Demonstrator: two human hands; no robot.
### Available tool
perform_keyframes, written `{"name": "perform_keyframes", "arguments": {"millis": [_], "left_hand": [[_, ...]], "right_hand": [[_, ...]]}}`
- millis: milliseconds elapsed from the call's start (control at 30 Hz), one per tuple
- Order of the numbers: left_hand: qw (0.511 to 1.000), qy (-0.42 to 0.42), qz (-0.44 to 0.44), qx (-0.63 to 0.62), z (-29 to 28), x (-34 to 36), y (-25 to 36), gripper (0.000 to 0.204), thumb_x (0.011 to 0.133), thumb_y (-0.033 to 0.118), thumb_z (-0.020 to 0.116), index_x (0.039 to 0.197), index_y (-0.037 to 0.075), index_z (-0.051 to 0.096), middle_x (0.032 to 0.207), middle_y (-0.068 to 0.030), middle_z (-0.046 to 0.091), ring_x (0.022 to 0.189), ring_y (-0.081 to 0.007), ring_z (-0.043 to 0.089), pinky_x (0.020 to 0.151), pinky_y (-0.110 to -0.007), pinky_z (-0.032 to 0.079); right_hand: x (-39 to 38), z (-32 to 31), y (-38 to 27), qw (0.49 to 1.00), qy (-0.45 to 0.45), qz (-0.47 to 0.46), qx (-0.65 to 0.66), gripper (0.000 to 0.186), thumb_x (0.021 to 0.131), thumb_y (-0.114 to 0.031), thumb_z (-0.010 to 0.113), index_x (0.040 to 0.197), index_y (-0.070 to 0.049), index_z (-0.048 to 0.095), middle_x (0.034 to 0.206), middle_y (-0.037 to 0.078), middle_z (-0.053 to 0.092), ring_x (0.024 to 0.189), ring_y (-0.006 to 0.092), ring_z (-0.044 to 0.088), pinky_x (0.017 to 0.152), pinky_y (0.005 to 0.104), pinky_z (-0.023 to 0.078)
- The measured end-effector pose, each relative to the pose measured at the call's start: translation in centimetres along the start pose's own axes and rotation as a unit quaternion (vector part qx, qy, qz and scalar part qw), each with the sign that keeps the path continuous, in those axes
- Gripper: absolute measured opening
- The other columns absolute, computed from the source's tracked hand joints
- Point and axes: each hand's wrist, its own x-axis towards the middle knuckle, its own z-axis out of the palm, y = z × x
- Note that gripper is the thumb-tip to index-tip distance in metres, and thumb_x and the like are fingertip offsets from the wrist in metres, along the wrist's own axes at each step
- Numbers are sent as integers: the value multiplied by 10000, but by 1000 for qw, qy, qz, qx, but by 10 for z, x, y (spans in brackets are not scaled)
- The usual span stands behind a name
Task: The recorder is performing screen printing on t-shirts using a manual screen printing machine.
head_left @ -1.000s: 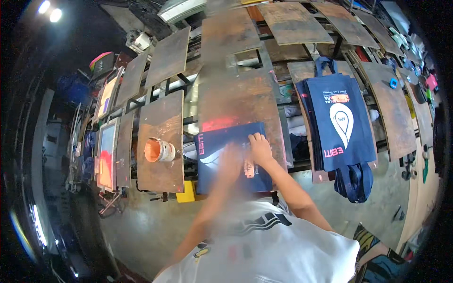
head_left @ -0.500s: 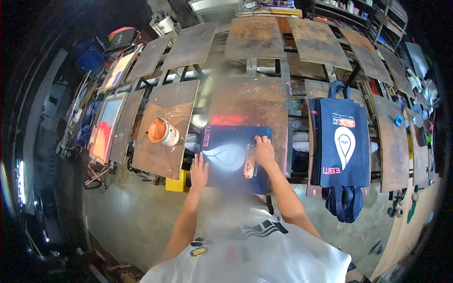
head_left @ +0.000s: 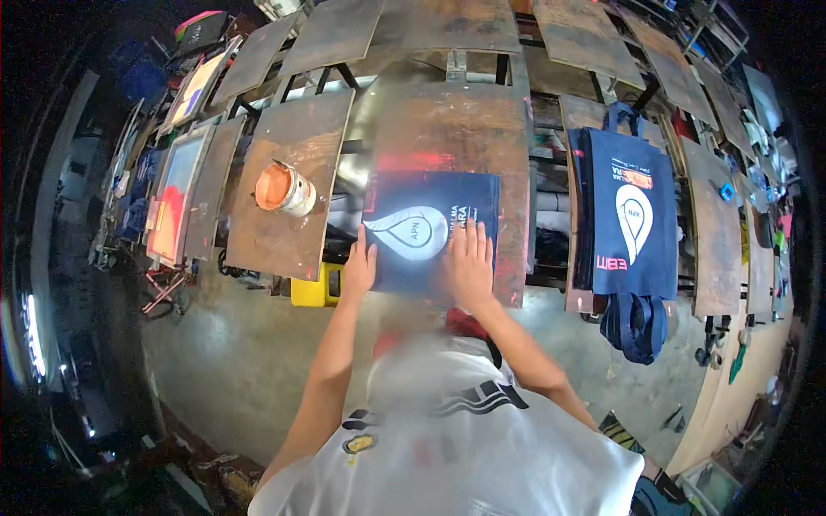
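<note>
A navy bag (head_left: 430, 268) with a white drop-shaped print and pink and white lettering lies on a worn board (head_left: 447, 120) straight ahead of me. My left hand (head_left: 360, 268) rests along the bag's left edge, fingers extended. My right hand (head_left: 471, 265) lies palm down on the right part of the bag, over some lettering, its fingers stretched out. Right of this board, a stack of similar printed navy bags (head_left: 632, 267) lies on another board, handles hanging off its front edge. A hazy band blurs the middle of the view.
An orange-filled paint tub (head_left: 292, 193) sits on the left board (head_left: 267, 129). Further left are framed screens (head_left: 179, 185) with red ink. A yellow plastic object (head_left: 317, 292) is under the left board. More boards (head_left: 576, 34) line the back; small items (head_left: 727, 191) lie at right.
My left hand has moved from the bag's middle to its left edge. My right hand has slid down from near the top edge and its fingers have straightened. The view has shifted.
</note>
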Motion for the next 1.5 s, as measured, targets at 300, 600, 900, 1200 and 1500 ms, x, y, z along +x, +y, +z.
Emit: {"name": "perform_keyframes", "arguments": {"millis": [300,600,900,1200,1500], "left_hand": [[996,-34,25,-78,4,-7,-17,644,1058,360,436,1582,73,195,1459,-295,447,1324,-460,460,1096,-445,380],[990,8,-65,-124,1,-74,-77,589,1060,443,381,1432,-10,436,1327,-314,544,1240,-473,513,1084,-464,382],[983,-88,-123,-101,24,-225,-185,465,1027,404,449,1122,-1,658,1068,-299,658,1023,-471,615,905,-488,497],[971,-84,-130,-181,-39,-317,-202,375,971,334,583,1121,2,670,1081,-217,701,1015,-363,667,885,-426,513],[963,-50,-161,-208,-95,-322,-183,397,976,335,595,1131,-25,656,1039,-184,718,966,-271,682,860,-384,518]], "right_hand": [[-77,-7,-6,993,-56,15,-106,747,938,-510,537,1532,-91,361,1619,192,245,1515,380,167,1188,611,123],[-84,9,-16,993,-2,-7,-116,731,970,-509,486,1524,-52,354,1613,182,272,1510,370,199,1195,590,146],[-79,-3,-52,975,-101,45,-191,804,923,-444,617,1542,-39,302,1608,211,261,1510,375,186,1174,623,170],[-63,46,-201,981,-77,-167,-60,565,903,-313,647,1385,-56,501,1560,209,347,1469,366,294,1170,538,275],[-49,110,-222,959,-194,-137,-153,516,996,-302,492,1484,-147,428,1646,78,224,1525,323,173,1181,600,216]]}}
